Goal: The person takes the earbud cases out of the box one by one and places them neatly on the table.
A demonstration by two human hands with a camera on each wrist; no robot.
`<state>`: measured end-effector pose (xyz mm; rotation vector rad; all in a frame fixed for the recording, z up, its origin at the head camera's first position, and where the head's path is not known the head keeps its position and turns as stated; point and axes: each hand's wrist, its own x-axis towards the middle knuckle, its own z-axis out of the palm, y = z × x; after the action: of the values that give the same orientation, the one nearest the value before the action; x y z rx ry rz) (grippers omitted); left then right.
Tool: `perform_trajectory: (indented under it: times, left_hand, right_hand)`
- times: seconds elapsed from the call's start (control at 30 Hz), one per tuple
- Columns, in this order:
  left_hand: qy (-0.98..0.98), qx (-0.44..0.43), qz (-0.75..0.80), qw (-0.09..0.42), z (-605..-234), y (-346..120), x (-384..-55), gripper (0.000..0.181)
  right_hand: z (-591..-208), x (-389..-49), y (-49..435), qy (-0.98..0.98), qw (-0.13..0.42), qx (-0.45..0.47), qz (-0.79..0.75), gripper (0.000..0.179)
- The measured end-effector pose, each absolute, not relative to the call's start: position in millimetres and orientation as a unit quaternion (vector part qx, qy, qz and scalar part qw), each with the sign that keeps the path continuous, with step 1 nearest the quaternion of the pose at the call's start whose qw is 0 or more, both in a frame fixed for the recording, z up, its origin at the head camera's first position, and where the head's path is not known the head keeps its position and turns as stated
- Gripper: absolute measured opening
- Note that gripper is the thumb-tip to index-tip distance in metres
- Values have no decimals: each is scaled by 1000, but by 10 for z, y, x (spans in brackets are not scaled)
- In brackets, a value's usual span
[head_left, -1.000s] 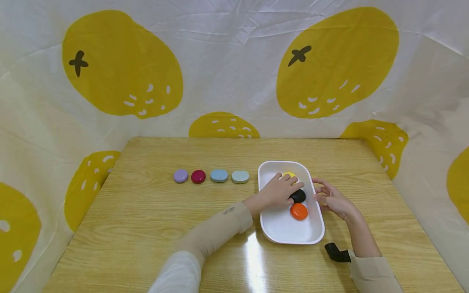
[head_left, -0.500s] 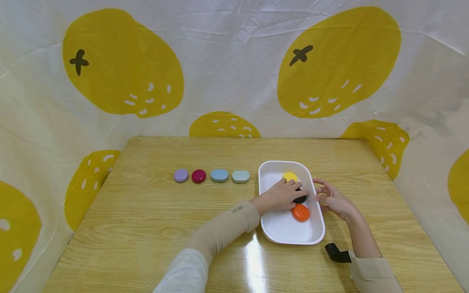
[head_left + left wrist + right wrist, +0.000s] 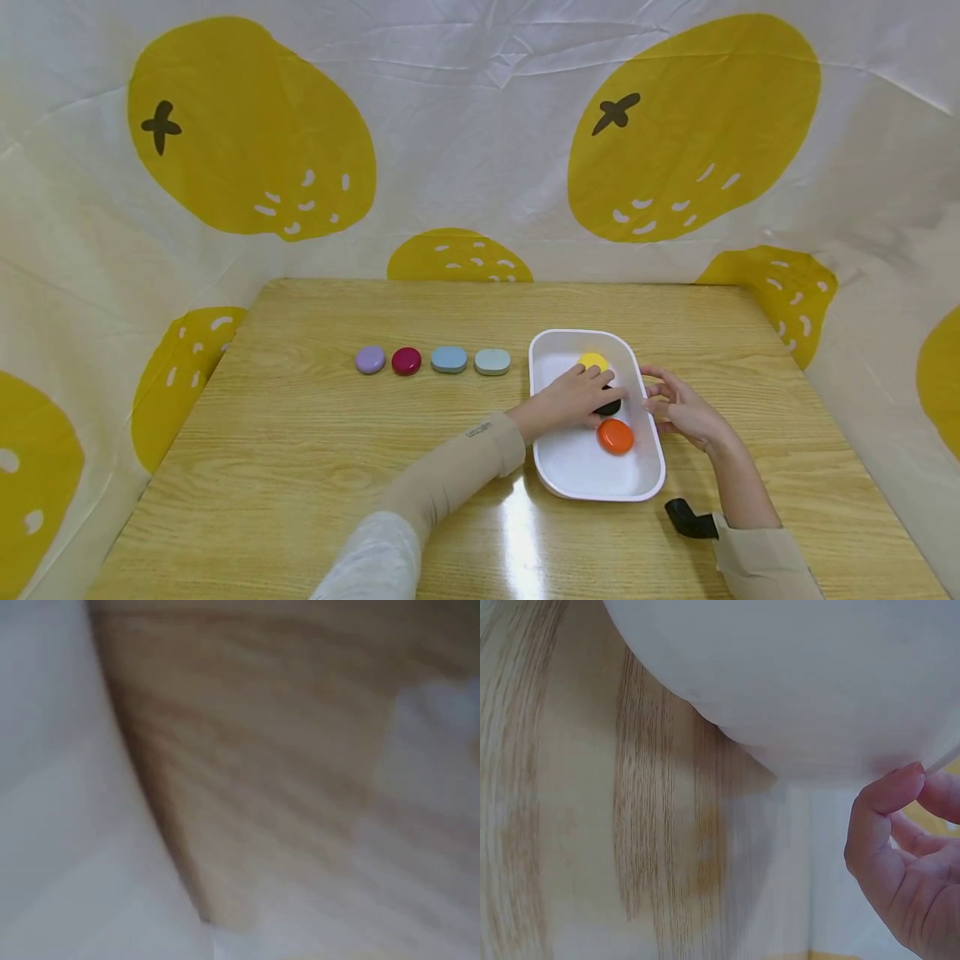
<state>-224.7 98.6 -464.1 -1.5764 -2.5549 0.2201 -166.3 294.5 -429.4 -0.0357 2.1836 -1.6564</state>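
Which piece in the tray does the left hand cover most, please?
The black piece, between the yellow one and the orange one, both less hidden.

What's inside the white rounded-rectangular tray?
Glossy yellow disc, rounded black piece, glossy orange disc. Left grip partly covers the yellow and black ones; anything fully beneath it can't be seen.

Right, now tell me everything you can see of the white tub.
The white tub is smooth, plastic-looking and lidless, oblong with rounded corners and a rim. It stands upright on the wood-grain table. Inside are a yellow disc, a black disc and an orange disc. The left hand reaches inside; the right hand seems to touch its outer wall.
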Motion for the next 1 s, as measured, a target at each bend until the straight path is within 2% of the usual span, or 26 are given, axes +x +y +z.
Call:
perform_trajectory:
  times: [0.27, 0.47, 0.8, 1.0]
  left_hand:
    - [-845, -521, 52, 112, -4348, 717, -2294, 53]
    - [-853, -509, 32, 115, -4195, 394, -2323, 52]
    - [-866, -483, 10, 129, -4268, -241, -2279, 48]
    - [-874, -474, 13, 107, -4416, -485, -2250, 51]
  right_hand:
    - [-4292, -1659, 2926, 781, 196, -8, -593, 60]
    - [-4278, -1656, 2916, 783, 198, -6, -590, 60]
    - [-4278, -1659, 2903, 787, 204, -4, -582, 61]
    - [-4281, -1667, 2913, 790, 203, -3, -579, 61]
